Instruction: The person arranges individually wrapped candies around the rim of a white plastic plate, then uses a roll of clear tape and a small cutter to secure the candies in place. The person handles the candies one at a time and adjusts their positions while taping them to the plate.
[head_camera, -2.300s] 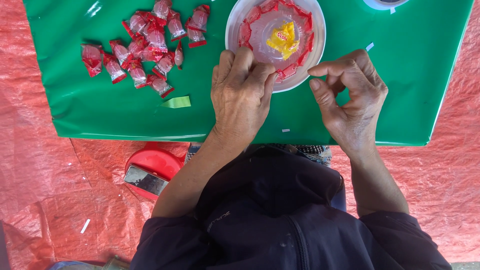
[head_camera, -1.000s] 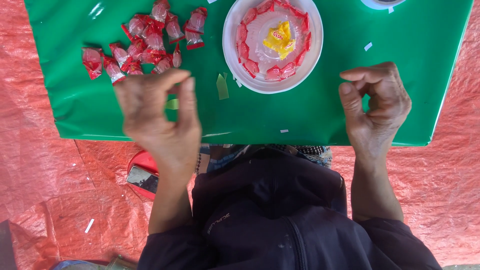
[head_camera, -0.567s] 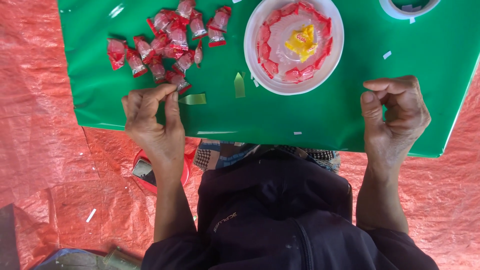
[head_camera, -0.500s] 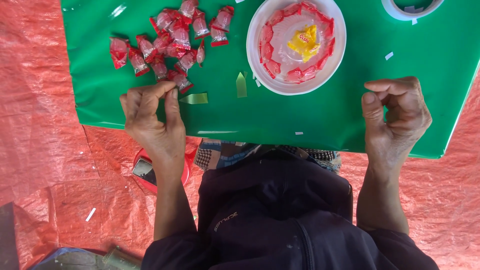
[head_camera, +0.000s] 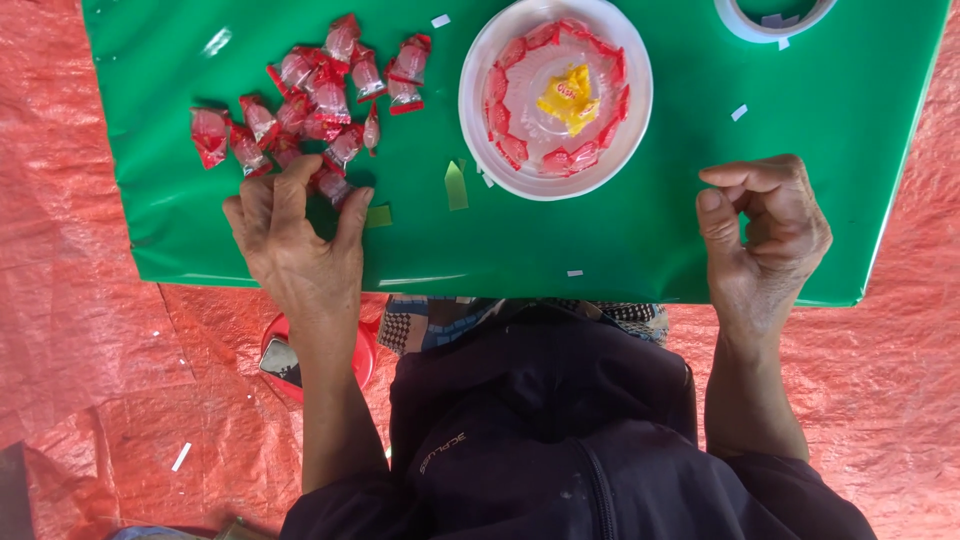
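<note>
The left hand lies spread on the green tabletop, fingers released and touching the red wrapped candies at its 12 o'clock for easy picking, while the right hand rests half-curled, empty, at 4 o'clock of the white plate.

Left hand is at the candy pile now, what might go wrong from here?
The left hand covers the nearest red wrapped candies, so its fingers could scatter the loose pile or grab several at once. A green strip lies beside the white plate, where a passing hand might drag it. The right hand rests near the green sheet's edge.
</note>
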